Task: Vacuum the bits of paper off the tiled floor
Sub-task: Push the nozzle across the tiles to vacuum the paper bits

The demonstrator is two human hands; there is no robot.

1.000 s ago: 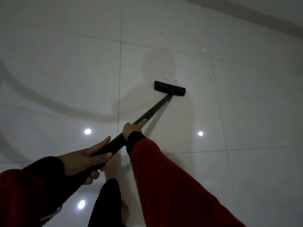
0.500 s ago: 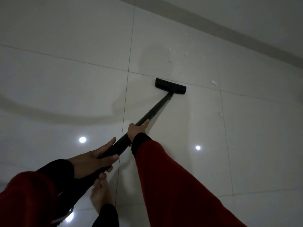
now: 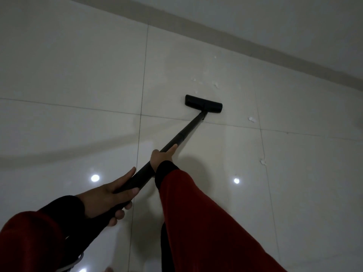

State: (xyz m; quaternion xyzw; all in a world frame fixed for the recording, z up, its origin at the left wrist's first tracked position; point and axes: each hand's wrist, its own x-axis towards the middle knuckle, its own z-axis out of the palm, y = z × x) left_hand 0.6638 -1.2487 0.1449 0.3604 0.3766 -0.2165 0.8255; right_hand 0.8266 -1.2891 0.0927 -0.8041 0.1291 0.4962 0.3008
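Pushing the floor nozzle (image 3: 203, 104) forward across the tile joint, both hands keep the wand (image 3: 182, 135) clenched: left hand (image 3: 106, 195) low, right hand (image 3: 161, 157) higher. Paper bits (image 3: 215, 84) now lie just beyond the nozzle; others (image 3: 251, 119) wait beside it.

Both red-sleeved arms reach forward, the left hand (image 3: 110, 195) wrapping the wand (image 3: 169, 146) low and the right hand (image 3: 162, 157) gripping it higher, thumb extended.
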